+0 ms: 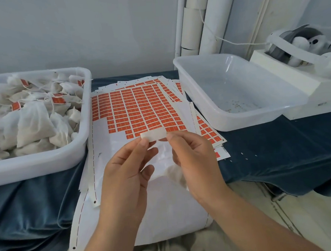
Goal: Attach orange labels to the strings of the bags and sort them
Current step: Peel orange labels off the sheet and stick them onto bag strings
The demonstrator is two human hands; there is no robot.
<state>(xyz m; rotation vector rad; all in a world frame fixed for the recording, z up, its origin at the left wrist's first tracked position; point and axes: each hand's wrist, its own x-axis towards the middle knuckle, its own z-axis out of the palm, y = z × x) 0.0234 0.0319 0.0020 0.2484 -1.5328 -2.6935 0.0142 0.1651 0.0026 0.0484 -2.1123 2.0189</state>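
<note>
A: Nearest item?

B: Left hand (128, 170), at the table's near edge, middle. Thumb and forefinger pinch the left end of a small white tab (153, 135); the other fingers are loosely curled.

A: Right hand?

B: Right hand (193, 158) pinches the tab's right end. The tab is level and held above the sheet of orange labels (136, 105). No orange shows on the face turned to the camera.

A: Bag in work?

B: White gauzy bag (174, 173) shows between the palms, partly hidden by the right hand. I cannot tell how it is held.

A: Sheet position?

B: Middle of the table, on a stack of like sheets; its near rows are stripped to bare backing.

A: Bins?

B: Left bin (47, 163), at the left edge, holds labelled bags (32, 123). Right bin (257, 117), toward the far right corner, shows a few specks on its floor. Both stand on a blue cloth (278, 147).
</note>
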